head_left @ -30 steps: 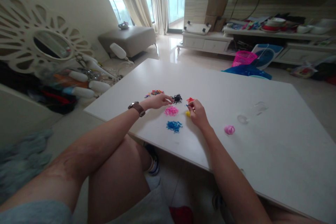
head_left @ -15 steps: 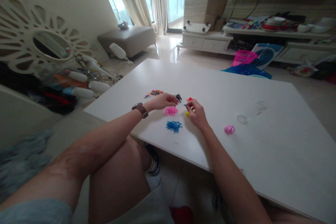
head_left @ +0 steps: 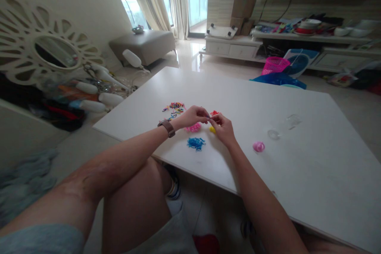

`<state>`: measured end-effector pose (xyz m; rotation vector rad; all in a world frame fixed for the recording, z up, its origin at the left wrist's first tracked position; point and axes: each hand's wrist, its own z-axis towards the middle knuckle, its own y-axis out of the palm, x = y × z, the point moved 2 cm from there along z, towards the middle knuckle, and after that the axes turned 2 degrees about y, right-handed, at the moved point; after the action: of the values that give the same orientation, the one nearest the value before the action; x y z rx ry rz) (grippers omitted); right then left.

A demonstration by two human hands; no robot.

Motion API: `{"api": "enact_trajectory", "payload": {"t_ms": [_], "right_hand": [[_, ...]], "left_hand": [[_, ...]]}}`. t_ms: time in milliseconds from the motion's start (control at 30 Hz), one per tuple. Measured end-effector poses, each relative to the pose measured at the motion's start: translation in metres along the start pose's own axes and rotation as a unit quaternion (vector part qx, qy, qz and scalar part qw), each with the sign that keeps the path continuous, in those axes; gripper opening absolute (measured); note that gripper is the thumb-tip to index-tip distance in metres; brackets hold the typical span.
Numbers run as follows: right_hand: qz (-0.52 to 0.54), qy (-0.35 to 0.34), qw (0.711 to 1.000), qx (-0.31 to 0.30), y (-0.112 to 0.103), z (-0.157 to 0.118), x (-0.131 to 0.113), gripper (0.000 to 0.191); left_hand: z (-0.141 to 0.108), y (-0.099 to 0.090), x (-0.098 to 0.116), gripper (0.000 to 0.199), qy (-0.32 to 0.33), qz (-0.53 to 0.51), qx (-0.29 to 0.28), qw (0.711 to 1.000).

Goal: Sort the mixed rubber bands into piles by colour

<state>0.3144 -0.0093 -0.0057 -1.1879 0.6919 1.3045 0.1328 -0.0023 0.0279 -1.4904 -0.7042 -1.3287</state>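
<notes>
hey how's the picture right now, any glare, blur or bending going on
Head view: daylight nearly washes out the window; glossy floor shows pale glare. Head view: anything between the left hand and right hand is too blurred to tell. Head view: the sunburst mirror looks stretched by wide-angle distortion.

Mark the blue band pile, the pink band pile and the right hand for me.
Blue band pile (head_left: 195, 143): head view, middle of the heap.
Pink band pile (head_left: 194, 127): head view, visible part beside the left wrist.
Right hand (head_left: 224, 129): head view, back of the hand.
</notes>
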Motion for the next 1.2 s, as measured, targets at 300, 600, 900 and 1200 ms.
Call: {"api": "enact_trajectory", "payload": {"t_ms": [300,600,900,1200], "right_hand": [[-0.029,0.024,0.994,0.106,-0.012,0.002,0.004,0.028],[-0.074,0.005,0.992,0.1,-0.014,0.0,0.012,0.023],[-0.114,-0.096,0.988,-0.044,-0.007,-0.005,-0.006,0.013],[-0.124,-0.148,0.948,-0.255,0.004,-0.017,-0.012,0.007]], "left_hand": [[0.006,-0.038,-0.025,0.011,-0.102,-0.001,0.178,0.979],[0.016,-0.036,-0.033,0.02,-0.142,0.042,0.238,0.96],[0.007,-0.062,-0.027,0.02,-0.121,0.138,0.236,0.954],[-0.017,-0.114,-0.021,0.01,-0.121,0.018,0.389,0.913]]}}
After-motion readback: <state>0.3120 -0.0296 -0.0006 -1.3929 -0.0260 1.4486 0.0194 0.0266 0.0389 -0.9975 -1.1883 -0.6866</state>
